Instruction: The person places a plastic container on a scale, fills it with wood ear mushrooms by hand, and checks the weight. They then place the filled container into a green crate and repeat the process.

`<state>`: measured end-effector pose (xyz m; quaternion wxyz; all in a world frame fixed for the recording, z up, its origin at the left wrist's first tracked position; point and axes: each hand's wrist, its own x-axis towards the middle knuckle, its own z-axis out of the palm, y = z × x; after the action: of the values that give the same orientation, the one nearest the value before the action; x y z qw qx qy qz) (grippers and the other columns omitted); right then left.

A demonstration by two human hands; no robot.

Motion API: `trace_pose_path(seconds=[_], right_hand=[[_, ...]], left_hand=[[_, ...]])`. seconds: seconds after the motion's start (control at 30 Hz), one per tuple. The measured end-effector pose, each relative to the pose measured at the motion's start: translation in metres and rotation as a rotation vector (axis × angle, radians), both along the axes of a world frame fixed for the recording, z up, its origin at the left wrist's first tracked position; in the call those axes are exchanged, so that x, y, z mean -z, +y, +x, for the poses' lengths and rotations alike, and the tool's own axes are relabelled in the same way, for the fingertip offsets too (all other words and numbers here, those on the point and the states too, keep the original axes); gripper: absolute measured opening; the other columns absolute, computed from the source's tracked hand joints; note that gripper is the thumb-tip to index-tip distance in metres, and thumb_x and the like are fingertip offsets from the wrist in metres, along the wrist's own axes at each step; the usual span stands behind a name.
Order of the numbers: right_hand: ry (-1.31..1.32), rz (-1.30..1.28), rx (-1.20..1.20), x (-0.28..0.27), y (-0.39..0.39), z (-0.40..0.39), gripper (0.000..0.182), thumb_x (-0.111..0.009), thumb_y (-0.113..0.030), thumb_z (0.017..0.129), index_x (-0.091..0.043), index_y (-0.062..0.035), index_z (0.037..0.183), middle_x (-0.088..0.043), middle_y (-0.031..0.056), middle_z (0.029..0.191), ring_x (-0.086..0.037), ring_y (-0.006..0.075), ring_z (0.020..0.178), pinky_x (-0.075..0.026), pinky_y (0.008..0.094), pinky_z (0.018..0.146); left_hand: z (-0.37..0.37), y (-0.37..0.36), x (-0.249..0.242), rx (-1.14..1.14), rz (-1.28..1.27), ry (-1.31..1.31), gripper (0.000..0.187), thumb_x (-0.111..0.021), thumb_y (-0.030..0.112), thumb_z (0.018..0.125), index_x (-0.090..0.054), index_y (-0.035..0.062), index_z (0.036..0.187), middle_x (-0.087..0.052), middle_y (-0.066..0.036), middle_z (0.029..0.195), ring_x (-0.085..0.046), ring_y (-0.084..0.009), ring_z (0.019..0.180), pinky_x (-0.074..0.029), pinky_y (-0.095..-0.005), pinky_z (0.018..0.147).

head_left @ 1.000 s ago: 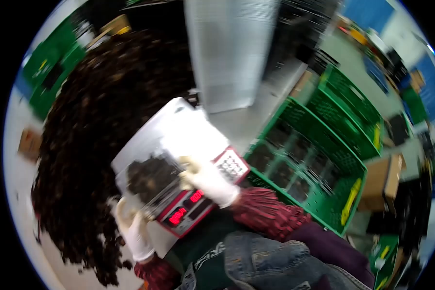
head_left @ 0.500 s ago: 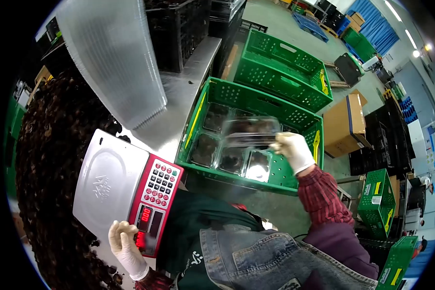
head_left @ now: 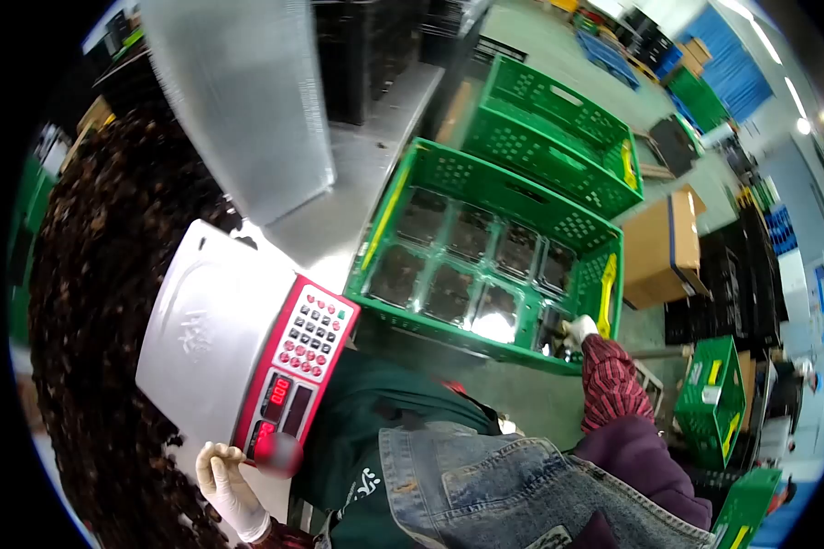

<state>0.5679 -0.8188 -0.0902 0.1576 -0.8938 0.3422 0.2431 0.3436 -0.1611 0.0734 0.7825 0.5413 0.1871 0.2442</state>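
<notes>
Behind the green crate (head_left: 499,265) rim, right hand (head_left: 577,331) half hidden.

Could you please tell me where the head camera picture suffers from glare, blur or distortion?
Head view: fisheye bending curves the green plastic crate edges; white glare sits on a clear lidded container; the tall stack of clear trays looks smeared; a blurred patch sits by the left hand at the red-fronted weighing scale.

The left hand (head_left: 224,480), in a white glove, rests its fingers (head_left: 212,455) at the near corner of the scale (head_left: 238,343), dark fruit (head_left: 92,302) heaped just beyond them. The gloved right hand (head_left: 579,331) reaches into the green crate (head_left: 494,252), fingertips down among clear filled boxes (head_left: 471,265).
</notes>
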Motion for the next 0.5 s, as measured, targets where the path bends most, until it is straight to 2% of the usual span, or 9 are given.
trace_pose_path(seconds=[0.03,0.1,0.13,0.2,0.23,0.33,0.43,0.47,0.5], right_hand=[[-0.037,0.086,0.156,0.019,-0.008,-0.007,0.045,-0.070,-0.036,0.085,-0.063,0.0059,0.071,-0.062,0.0136,0.058,-0.062,0.0267,0.048,-0.046,0.0403,0.043],[-0.106,0.346,0.378,0.021,0.001,-0.028,0.047,-0.070,-0.034,0.085,-0.059,0.0075,0.103,-0.065,0.0196,0.079,-0.066,0.0307,0.067,-0.052,0.0422,0.056],[-0.065,0.451,0.008,0.033,-0.026,-0.044,0.045,-0.069,-0.036,0.087,-0.062,0.0046,0.106,-0.066,0.0168,0.089,-0.065,0.0281,0.075,-0.052,0.0402,0.064],[0.194,0.752,0.240,0.009,0.000,-0.020,0.058,-0.056,-0.047,0.094,-0.057,0.0043,0.122,-0.067,0.0168,0.109,-0.066,0.0295,0.088,-0.050,0.0399,0.085],[0.413,0.959,0.202,0.044,-0.031,-0.006,0.070,-0.044,-0.055,0.096,-0.050,0.0075,0.128,-0.067,0.0190,0.111,-0.065,0.0328,0.092,-0.048,0.0424,0.089],[0.587,0.805,0.075,0.012,0.029,0.027,0.068,-0.045,-0.057,0.094,-0.059,0.0060,0.116,-0.069,0.0205,0.102,-0.065,0.0329,0.094,-0.048,0.0427,0.088],[0.403,0.175,-0.360,0.050,0.018,0.105,0.059,-0.043,-0.049,0.094,-0.061,0.0063,0.102,-0.069,0.0238,0.096,-0.068,0.0343,0.088,-0.052,0.0437,0.080],[0.307,-0.030,-0.475,0.062,0.009,0.136,0.057,-0.042,-0.047,0.094,-0.062,0.0064,0.098,-0.069,0.0249,0.093,-0.069,0.0348,0.086,-0.053,0.0440,0.077],[-0.240,-0.460,-1.129,0.061,0.025,0.173,0.033,-0.056,-0.030,0.088,-0.058,-0.0004,0.075,-0.064,0.0129,0.063,-0.063,0.0284,0.054,-0.051,0.0415,0.050]], left_hand=[[-0.001,-0.004,-0.004,-0.021,-0.028,-0.017,0.022,-0.053,0.009,0.098,-0.057,-0.0003,0.117,-0.059,-0.008,0.101,-0.056,-0.0180,0.088,-0.048,-0.0309,0.081],[-0.005,-0.009,-0.007,-0.189,0.060,0.079,0.020,-0.052,0.004,0.096,-0.058,-0.0030,0.113,-0.060,-0.010,0.096,-0.058,-0.0197,0.083,-0.050,-0.0322,0.078],[-0.008,-0.010,-0.008,-0.224,0.079,0.117,0.019,-0.052,0.002,0.094,-0.059,-0.0041,0.111,-0.062,-0.011,0.093,-0.060,-0.0204,0.081,-0.050,-0.0328,0.077],[-0.016,-0.012,-0.013,-0.294,0.108,0.148,0.017,-0.052,-0.001,0.092,-0.061,-0.0053,0.106,-0.064,-0.012,0.089,-0.062,-0.0213,0.079,-0.051,-0.0331,0.075],[-0.020,-0.013,-0.018,-0.308,0.117,0.147,0.016,-0.052,-0.001,0.092,-0.063,-0.0055,0.104,-0.065,-0.012,0.087,-0.063,-0.0214,0.079,-0.052,-0.0328,0.076],[-0.031,-0.002,-0.016,-0.381,0.162,0.226,0.017,-0.055,0.002,0.091,-0.064,-0.0033,0.104,-0.066,-0.011,0.089,-0.064,-0.0202,0.079,-0.052,-0.0325,0.076],[-0.025,0.028,-0.012,-0.492,0.348,0.354,0.018,-0.061,0.003,0.089,-0.067,-0.0027,0.105,-0.068,-0.008,0.094,-0.064,-0.0157,0.083,-0.051,-0.0278,0.078],[-0.022,0.048,-0.006,-0.507,0.594,0.357,0.020,-0.063,0.002,0.087,-0.067,-0.0004,0.106,-0.068,-0.008,0.096,-0.065,-0.0173,0.085,-0.051,-0.0281,0.080],[-0.013,0.074,0.003,-0.511,0.837,0.368,0.022,-0.064,0.002,0.085,-0.068,0.0019,0.107,-0.068,-0.009,0.098,-0.065,-0.0188,0.087,-0.051,-0.0284,0.081]])
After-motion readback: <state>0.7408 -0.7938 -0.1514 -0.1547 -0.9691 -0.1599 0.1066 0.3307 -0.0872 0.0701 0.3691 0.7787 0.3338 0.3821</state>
